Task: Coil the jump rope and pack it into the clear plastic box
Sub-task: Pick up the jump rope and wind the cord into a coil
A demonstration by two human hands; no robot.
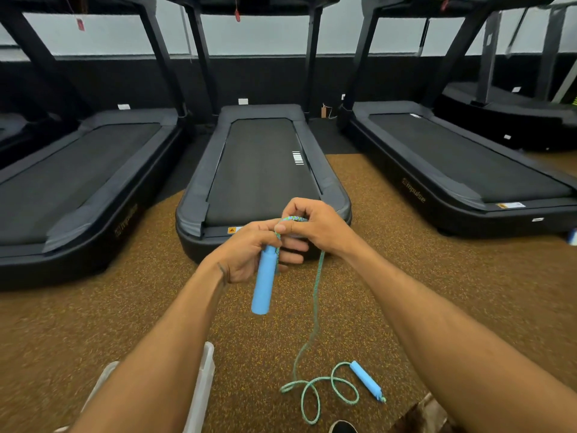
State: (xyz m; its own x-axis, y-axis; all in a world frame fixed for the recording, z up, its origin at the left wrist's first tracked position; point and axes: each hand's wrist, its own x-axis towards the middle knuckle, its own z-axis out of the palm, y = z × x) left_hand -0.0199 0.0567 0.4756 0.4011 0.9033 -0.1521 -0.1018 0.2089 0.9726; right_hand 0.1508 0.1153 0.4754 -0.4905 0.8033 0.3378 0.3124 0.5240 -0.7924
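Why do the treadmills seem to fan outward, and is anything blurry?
Head view: the wide-angle lens bends the edges, so the left treadmill and right treadmill splay; head view: the floor smears toward the bottom corners, while the left hand, right hand, blue handle and rope look sharp; light is soft, without hard shadows.

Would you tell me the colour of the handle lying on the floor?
Light blue handle, head view.

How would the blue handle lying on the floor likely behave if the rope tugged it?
The floor handle is a round cylinder, so it would probably roll or skid. It looks like foam, so likely light. The rope hangs limp in loose loops, so slack would go first.
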